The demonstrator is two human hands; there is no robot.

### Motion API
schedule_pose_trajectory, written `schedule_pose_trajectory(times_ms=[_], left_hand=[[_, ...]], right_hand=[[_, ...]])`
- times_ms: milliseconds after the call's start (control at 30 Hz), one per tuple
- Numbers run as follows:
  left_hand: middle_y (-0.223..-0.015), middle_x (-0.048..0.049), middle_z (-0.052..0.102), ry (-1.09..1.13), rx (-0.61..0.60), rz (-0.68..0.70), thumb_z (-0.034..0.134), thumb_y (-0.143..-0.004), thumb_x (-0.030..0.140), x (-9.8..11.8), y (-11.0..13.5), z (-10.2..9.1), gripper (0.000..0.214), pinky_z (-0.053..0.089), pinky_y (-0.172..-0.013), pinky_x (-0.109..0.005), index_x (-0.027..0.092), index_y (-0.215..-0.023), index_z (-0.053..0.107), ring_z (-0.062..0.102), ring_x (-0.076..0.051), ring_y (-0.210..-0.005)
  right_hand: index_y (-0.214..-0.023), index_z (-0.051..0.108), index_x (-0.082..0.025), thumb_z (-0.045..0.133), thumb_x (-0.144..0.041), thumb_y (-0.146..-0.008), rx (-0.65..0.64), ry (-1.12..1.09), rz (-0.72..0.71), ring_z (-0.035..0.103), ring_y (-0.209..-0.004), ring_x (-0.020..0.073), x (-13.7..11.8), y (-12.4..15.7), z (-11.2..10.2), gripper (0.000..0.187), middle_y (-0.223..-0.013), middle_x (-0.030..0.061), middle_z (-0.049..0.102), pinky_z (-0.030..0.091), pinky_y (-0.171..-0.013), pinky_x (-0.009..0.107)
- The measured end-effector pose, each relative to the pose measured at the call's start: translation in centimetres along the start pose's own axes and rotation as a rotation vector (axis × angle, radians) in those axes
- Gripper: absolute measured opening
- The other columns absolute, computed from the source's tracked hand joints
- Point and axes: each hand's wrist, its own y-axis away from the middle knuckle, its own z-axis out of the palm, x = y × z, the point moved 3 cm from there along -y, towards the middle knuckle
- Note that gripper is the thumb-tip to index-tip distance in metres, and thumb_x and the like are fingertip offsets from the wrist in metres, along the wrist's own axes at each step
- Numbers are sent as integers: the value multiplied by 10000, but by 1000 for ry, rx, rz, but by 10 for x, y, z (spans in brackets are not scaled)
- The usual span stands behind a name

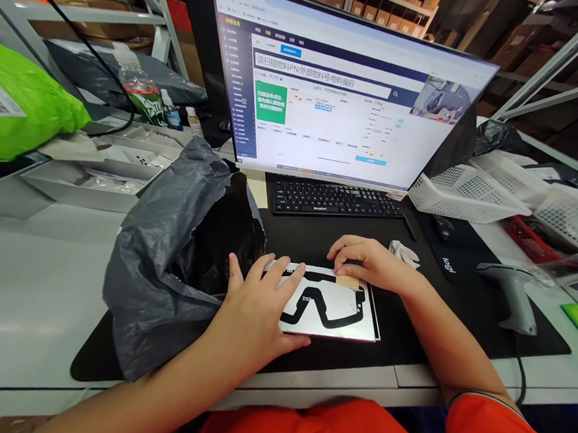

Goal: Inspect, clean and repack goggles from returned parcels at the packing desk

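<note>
A flat white box [340,314] printed with a black goggle outline lies on the black desk mat [469,323] in front of me. My left hand [257,308] rests flat on the box's left part, fingers spread. My right hand [366,261] presses its curled fingers on a small tan label [349,282] near the box's upper right corner. An opened grey plastic mailer bag [169,255] lies just left of the box, touching my left hand's side.
A black keyboard [331,198] and a large lit monitor [345,91] stand behind the box. A grey barcode scanner [513,292], a mouse [443,228] and white mesh baskets [466,191] are on the right. A green parcel [16,95] and a bottle [141,88] sit at the back left.
</note>
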Motion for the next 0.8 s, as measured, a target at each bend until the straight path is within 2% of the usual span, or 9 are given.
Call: schedule_pose_trajectory(times_ms=[167,500,567,633,733,800], left_hand=[[-1430,-190,572,-12,-17,3,913,-618,461,1,-1,-2,931,214,-1091,-844,198,-1428,539,478,-436,-1319],[-1419,-186,575,-12,-24,1,937,-555,489,-1,0,-1,1007,273,-1091,-815,189,-1432,545,479,-430,-1306],[-1427,-189,569,-10,-33,-3,929,-564,499,-1,-1,0,1003,271,-1093,-815,193,-1437,541,477,-432,-1308],[-1427,-191,569,-11,-40,-5,923,-573,506,-1,-2,0,995,267,-1097,-813,194,-1437,542,477,-432,-1308],[-1416,-194,576,-19,-42,1,921,-573,513,-1,-3,1,994,265,-1097,-812,191,-1435,543,479,-429,-1304],[-1410,-194,580,-22,-37,7,922,-570,517,-1,-3,0,992,271,-1096,-810,191,-1430,548,484,-426,-1299]], right_hand=[[-879,645,-197,569,-141,-969,-45,127,-9,565,-1153,227,-5,1,3,131,-1153,97,567,477,-995,375],[-883,608,-177,528,-153,-999,-144,14,-55,569,-1001,176,-1,3,-3,143,-1093,83,563,480,-911,324],[-887,641,-180,563,-179,-994,-97,-37,-74,583,-1024,178,1,6,-9,132,-1099,77,574,481,-928,329],[-995,697,-201,653,-222,-959,-9,-73,-93,585,-1110,198,2,9,-16,61,-1165,80,583,470,-991,355],[-1192,716,-258,753,-265,-897,32,-64,-107,573,-1205,227,3,12,-18,297,-1269,87,594,467,-1034,382],[-1125,753,-267,755,-266,-895,14,-41,-85,610,-1155,217,3,11,-13,230,-1258,79,622,501,-976,357]])
